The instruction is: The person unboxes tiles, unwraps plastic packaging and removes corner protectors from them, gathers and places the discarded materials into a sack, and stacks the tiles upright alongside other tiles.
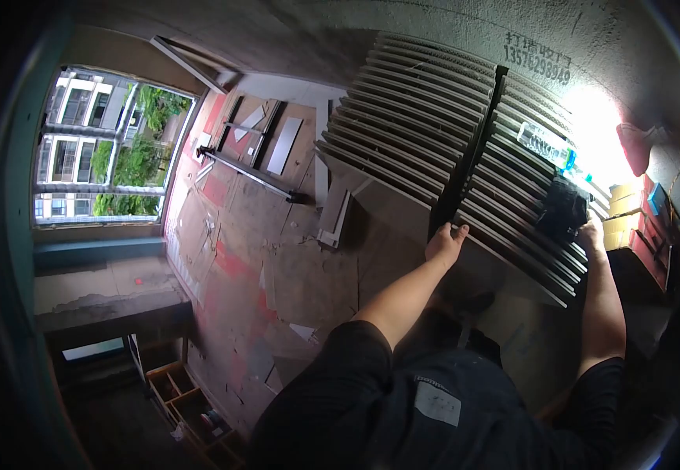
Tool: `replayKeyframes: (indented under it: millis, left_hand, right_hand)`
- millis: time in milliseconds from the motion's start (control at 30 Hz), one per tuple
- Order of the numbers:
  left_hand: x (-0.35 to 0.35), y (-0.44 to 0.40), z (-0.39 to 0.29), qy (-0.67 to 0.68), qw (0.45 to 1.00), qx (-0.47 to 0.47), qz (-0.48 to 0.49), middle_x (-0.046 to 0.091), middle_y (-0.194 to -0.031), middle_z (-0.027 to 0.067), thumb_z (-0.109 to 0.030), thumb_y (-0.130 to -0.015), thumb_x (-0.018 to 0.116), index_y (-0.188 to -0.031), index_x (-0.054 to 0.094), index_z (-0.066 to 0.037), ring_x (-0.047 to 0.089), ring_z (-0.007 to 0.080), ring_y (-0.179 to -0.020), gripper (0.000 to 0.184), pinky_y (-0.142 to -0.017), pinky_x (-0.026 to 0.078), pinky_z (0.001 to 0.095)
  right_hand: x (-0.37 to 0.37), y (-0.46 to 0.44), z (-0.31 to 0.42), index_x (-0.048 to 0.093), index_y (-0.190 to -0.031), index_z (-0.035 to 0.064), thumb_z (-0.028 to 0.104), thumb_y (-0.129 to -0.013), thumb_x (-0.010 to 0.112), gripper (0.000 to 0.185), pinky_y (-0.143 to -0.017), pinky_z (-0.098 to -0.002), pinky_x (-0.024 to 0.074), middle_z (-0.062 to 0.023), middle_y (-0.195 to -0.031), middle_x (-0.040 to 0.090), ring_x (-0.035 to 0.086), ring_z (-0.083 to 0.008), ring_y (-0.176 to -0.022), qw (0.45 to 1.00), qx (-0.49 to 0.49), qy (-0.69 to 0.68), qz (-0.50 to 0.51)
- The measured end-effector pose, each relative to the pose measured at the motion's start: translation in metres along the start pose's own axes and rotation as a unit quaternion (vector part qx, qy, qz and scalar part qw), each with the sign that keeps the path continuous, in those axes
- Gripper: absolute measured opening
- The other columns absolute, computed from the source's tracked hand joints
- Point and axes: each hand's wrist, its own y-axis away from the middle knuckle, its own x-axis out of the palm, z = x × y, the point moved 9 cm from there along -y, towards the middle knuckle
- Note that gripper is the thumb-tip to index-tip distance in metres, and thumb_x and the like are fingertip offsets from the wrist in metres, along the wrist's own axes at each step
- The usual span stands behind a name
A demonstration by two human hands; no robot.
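Before me is a rack-like stack of thin grey slats (410, 117), with a long black bar (477, 153) running across it. My left hand (446, 241) is closed around the near end of that bar, at the edge of the slats. To the right, my right hand (591, 233) is closed at the side of a black object (562, 207) lying over the slats; its kind is too dark and blurred to make out. A clear plastic bottle (545, 142) with a blue label lies on the slats just beyond it.
At far right, a cardboard box (623, 215) and a red case (653, 254) stand near a bright lamp (598, 117). Black frame rails (254, 172) and pale boards (284, 146) lie on the littered floor (301, 266). A window (113, 149) is at left.
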Motion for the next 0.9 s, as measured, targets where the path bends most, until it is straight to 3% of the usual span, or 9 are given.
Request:
replayKeyframes:
  millis: [233, 333, 433, 500, 600, 633, 700, 767, 900]
  left_hand:
    - [0.003, -0.003, -0.004, 0.016, 0.999, 0.029, 0.027, 0.057, -0.132, 0.0218, -0.073, -0.089, 0.042, -0.138, 0.049, -0.002, 0.054, 0.037, -0.123, 0.086, -0.1, 0.045, 0.0448]
    - [-0.002, -0.002, -0.002, 0.013, 0.999, 0.034, -0.005, 0.063, -0.121, 0.0205, -0.07, -0.088, 0.047, -0.122, 0.057, -0.007, 0.06, 0.0391, -0.113, 0.072, -0.092, 0.05, 0.047]
    - [0.009, -0.011, 0.0, 0.024, 0.999, 0.035, 0.032, 0.069, -0.101, 0.0214, -0.07, -0.088, 0.049, -0.108, 0.062, -0.008, 0.065, 0.0416, -0.097, 0.066, -0.077, 0.051, 0.0517]
    - [0.006, -0.009, -0.008, -0.01, 0.999, 0.044, 0.009, 0.067, -0.111, 0.0233, -0.071, -0.088, 0.048, -0.115, 0.061, -0.006, 0.062, 0.042, -0.106, 0.072, -0.085, 0.05, 0.0511]
    - [-0.002, -0.001, -0.016, -0.003, 0.999, 0.04, -0.007, 0.064, -0.119, 0.0234, -0.074, -0.086, 0.046, -0.128, 0.054, -0.004, 0.058, 0.0417, -0.115, 0.082, -0.093, 0.047, 0.0495]
    - [-0.005, 0.003, -0.02, 0.007, 0.999, 0.037, -0.004, 0.063, -0.121, 0.0235, -0.073, -0.087, 0.047, -0.131, 0.049, -0.003, 0.058, 0.0421, -0.115, 0.083, -0.093, 0.047, 0.049]
    - [-0.005, -0.002, -0.018, 0.009, 0.993, 0.078, -0.084, 0.061, -0.123, 0.0236, -0.071, -0.087, 0.049, -0.134, 0.045, -0.004, 0.058, 0.0429, -0.114, 0.081, -0.091, 0.048, 0.05]
    - [-0.002, -0.006, -0.021, -0.011, 0.993, 0.093, -0.075, 0.062, -0.121, 0.0238, -0.069, -0.088, 0.05, -0.133, 0.045, -0.005, 0.059, 0.044, -0.11, 0.079, -0.089, 0.049, 0.0508]
    - [0.0, -0.01, -0.024, -0.03, 0.996, 0.071, -0.055, 0.064, -0.114, 0.0235, -0.069, -0.088, 0.05, -0.125, 0.048, -0.005, 0.061, 0.0436, -0.106, 0.075, -0.083, 0.05, 0.0511]
  right_hand:
    - [-0.019, 0.007, 0.038, 0.065, -0.108, 0.0039, 0.005, -0.084, 0.049, 0.028, -0.08, -0.0459, 0.0515, -0.0243, -0.093, 0.068, 0.065, -0.0423, -0.091, 0.992, 0.027, 0.117, -0.036]
    - [-0.027, 0.013, 0.048, 0.066, -0.11, 0.0034, 0.007, -0.085, 0.044, 0.033, -0.083, -0.0472, 0.052, -0.0252, -0.099, 0.068, 0.065, -0.0424, -0.092, 0.986, 0.004, 0.138, -0.094]
    - [-0.06, 0.042, 0.047, 0.067, -0.099, 0.0014, 0.017, -0.081, 0.07, 0.024, -0.076, -0.0368, 0.053, -0.0166, -0.094, 0.07, 0.069, -0.0257, -0.084, 0.978, 0.14, -0.023, -0.15]
    - [-0.083, 0.089, 0.037, 0.067, -0.096, 0.0012, 0.016, -0.082, 0.07, 0.02, -0.073, -0.0329, 0.0522, -0.0109, -0.086, 0.07, 0.066, -0.0181, -0.077, 0.958, 0.136, -0.066, -0.243]
    - [-0.09, 0.152, 0.083, 0.064, -0.091, 0.0033, 0.018, -0.081, 0.07, 0.019, -0.076, -0.0381, 0.0525, -0.0144, -0.083, 0.067, 0.067, -0.0278, -0.082, 0.952, 0.099, -0.042, -0.286]
    - [-0.079, 0.167, 0.091, 0.063, -0.094, 0.004, 0.017, -0.081, 0.07, 0.02, -0.074, -0.0381, 0.0529, -0.0129, -0.081, 0.066, 0.067, -0.0266, -0.078, 0.94, 0.139, -0.072, -0.302]
    - [-0.044, 0.183, 0.13, 0.063, -0.094, 0.0081, 0.019, -0.083, 0.07, 0.017, -0.073, -0.0386, 0.0529, -0.0125, -0.082, 0.066, 0.067, -0.0281, -0.079, 0.951, 0.177, -0.131, -0.216]
    - [0.003, 0.187, 0.149, 0.064, -0.09, 0.0089, 0.023, -0.085, 0.07, 0.017, -0.074, -0.0393, 0.0527, -0.012, -0.089, 0.066, 0.067, -0.0305, -0.082, 0.96, 0.187, -0.143, -0.151]
    - [0.044, 0.193, 0.17, 0.064, -0.088, 0.0093, 0.031, -0.086, 0.067, 0.021, -0.075, -0.0429, 0.0519, -0.0117, -0.097, 0.064, 0.065, -0.0346, -0.087, 0.949, 0.228, -0.088, -0.2]
